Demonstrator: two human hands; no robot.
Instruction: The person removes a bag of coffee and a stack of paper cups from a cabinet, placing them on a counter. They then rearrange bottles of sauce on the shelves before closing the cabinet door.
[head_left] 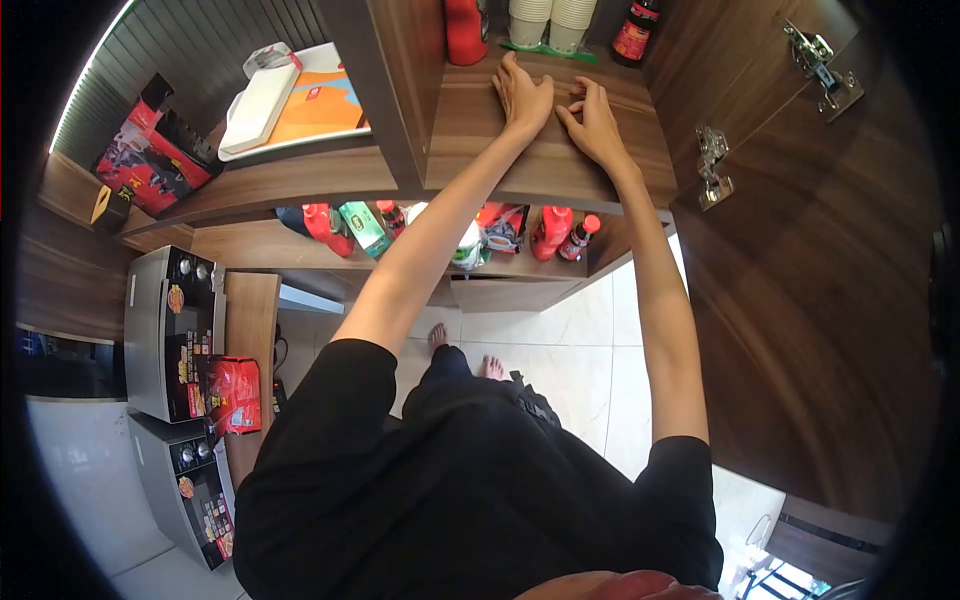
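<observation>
spread hands (522,98) sit near stacked cups (549,24) and a red-labelled bottle (634,38), lettering too small to read.

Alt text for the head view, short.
Two bare hands, left hand and right hand, seemingly empty, reach over a wooden shelf near stacked pale cups. A red bottle stands left of the cups, a dark bottle right; an open door with metal hinges is at right.

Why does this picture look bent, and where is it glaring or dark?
Head view: the shelf bows, likely from a wide lens; corners go black; a light strip glares upper left; a lower-right patch is washed out; the left hand and right hand look fairly sharp.
</observation>
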